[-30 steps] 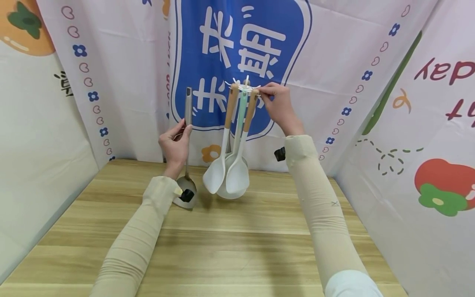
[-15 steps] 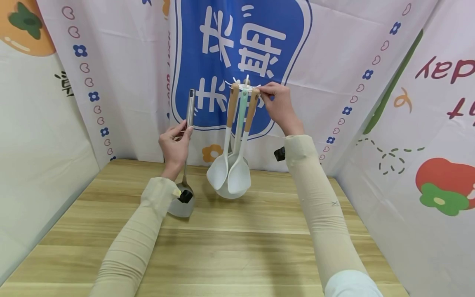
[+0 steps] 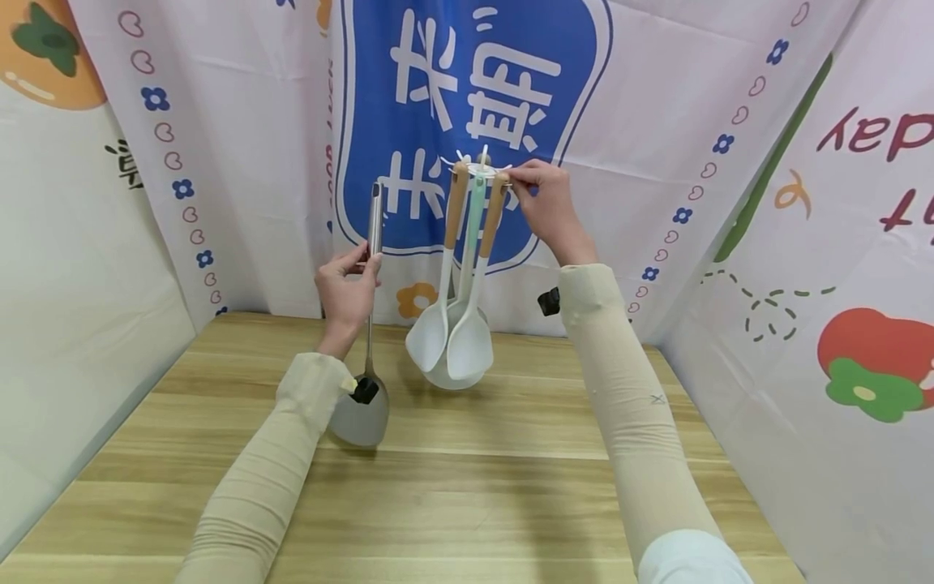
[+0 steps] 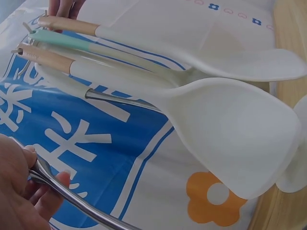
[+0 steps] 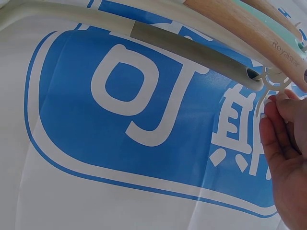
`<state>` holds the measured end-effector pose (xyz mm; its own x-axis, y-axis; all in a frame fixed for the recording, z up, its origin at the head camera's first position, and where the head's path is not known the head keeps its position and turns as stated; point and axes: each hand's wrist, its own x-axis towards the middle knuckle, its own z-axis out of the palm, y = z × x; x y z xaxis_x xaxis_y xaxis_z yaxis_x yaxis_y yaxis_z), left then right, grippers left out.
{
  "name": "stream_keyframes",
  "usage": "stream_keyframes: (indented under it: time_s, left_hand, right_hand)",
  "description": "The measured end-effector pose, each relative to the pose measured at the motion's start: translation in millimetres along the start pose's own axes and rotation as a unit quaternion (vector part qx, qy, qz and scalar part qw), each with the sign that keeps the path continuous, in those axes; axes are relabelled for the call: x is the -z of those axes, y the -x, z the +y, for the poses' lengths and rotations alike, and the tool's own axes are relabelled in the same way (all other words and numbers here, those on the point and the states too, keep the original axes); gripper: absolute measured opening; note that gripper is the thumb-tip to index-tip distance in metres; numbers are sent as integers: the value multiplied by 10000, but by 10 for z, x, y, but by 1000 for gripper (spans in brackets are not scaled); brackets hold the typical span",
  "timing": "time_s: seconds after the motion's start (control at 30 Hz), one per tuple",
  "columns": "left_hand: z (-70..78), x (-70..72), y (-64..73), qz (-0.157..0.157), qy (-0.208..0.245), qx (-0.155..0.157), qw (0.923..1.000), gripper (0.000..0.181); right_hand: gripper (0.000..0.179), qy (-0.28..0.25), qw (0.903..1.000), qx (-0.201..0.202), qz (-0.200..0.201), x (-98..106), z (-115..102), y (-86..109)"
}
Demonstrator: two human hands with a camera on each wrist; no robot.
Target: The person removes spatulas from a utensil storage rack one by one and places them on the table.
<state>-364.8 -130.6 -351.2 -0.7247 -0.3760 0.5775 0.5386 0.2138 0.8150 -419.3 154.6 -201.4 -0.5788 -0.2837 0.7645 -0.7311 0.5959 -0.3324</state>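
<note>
**Metal turner [image 3: 368,423] dropping lower in the head view, the hung utensils hardly stirring**

Since the frame half a second earlier, the turner's broad head is shifting toward the front of the surface [image 3: 511,495], and the left hand [image 3: 345,294] is moving slightly rightward; the right hand [image 3: 546,201] is staying in place. From my remote post I am seeing the left hand pinching the turner's steel handle between thumb and fingers, the handle end pointing up and the head hanging down. I am unable to tell whether that head is touching the surface. The right hand is pinching the edge of a white hook rack [image 3: 480,171] with its thumb and fingertips. Hanging from the rack are a left spatula [image 3: 427,339] and a right spatula [image 3: 469,349], both white with wood-toned handles. Between these, a mint-green handle [image 3: 474,215] is showing, and behind them a white rounded head [image 3: 452,379] is reaching lowest. The turner is hanging left of this cluster, apart from it. Behind everything, a printed backdrop [image 3: 657,122] is displaying a blue panel [image 3: 463,105] and an orange flower [image 3: 417,301].
</note>
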Motion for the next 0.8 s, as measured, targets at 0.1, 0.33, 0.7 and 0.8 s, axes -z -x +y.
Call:
stream_keyframes:
  time_s: [0.1,0.33,0.7,0.8]
  left_hand:
    - [-14,7,14,-63,-84,-38,9999,35]
    - [-36,10,47,-119,-191,-39,9997,33]
    - [-94,39,97,-295,-266,36,9992,33]
    - [-97,47,110,-350,-313,70,9989,34]
  right_hand:
    - [20,-58,10000,20,5,-2,-2,7]
    - [21,-2,10000,-55,-24,1,-12,-2]
    - [21,35,10000,-28,-53,8,-3,-11]
    - [21,30,10000,-51,-66,9,-3,-11]
